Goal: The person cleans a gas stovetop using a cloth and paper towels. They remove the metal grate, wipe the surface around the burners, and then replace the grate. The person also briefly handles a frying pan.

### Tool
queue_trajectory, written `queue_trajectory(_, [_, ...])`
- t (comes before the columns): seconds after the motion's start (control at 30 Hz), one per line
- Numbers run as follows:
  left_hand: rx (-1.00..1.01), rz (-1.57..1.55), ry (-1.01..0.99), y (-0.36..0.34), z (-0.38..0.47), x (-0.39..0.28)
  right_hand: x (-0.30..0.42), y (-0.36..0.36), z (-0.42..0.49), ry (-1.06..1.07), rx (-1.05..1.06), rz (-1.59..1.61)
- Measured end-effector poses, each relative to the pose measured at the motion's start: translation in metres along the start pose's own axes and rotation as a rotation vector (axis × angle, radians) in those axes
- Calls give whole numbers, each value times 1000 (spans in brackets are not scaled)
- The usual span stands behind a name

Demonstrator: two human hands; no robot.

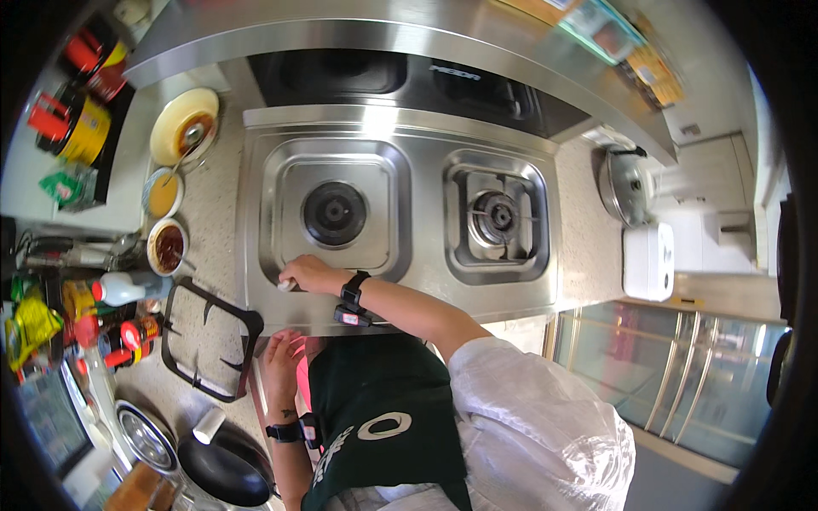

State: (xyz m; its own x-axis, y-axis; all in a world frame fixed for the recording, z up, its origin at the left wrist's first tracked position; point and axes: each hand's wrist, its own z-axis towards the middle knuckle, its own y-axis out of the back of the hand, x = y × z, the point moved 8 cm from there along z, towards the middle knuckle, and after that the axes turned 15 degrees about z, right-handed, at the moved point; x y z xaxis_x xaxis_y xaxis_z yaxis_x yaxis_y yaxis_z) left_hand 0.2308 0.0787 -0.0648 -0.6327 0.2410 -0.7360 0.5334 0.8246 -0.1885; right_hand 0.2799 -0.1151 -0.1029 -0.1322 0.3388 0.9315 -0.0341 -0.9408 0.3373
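My right hand (311,274) presses a small white wad (287,285), perhaps paper or cloth, onto the lower left corner of the left burner recess of a stainless steel gas stove (422,211). No grate sits over the left burner (335,214); its pan support (250,319) lies on the speckled counter, left of the stove. The right burner (502,217) has its grate in place. My left hand (282,358) hangs by the stove's front edge beside the dark apron (390,409), fingers loosely apart and holding nothing that I can see.
Bowls of sauce (167,248) and a yellow bowl (179,118) line the counter at left, beside bottles (124,289). A black wok (223,469) stands lower left, near a white cup-like roll (209,425). At right are a glass-lidded pot (623,185) and a white appliance (647,262). A range hood (409,35) overhangs the stove.
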Motion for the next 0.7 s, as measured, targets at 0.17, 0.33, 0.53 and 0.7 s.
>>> queue_trajectory(0.17, [13,-59,55,4,4,13,-22,35,-69,-145,191,-260])
queue_trajectory(0.33, [90,-47,61,-24,10,4,-36,74,-133,-112,277,-606])
queue_trajectory(0.53, [78,6,31,-22,17,-3,-16,123,-129,-259,98,-540])
queue_trajectory(0.7, [25,-56,11,0,13,-2,-6,219,-67,-483,-191,-735])
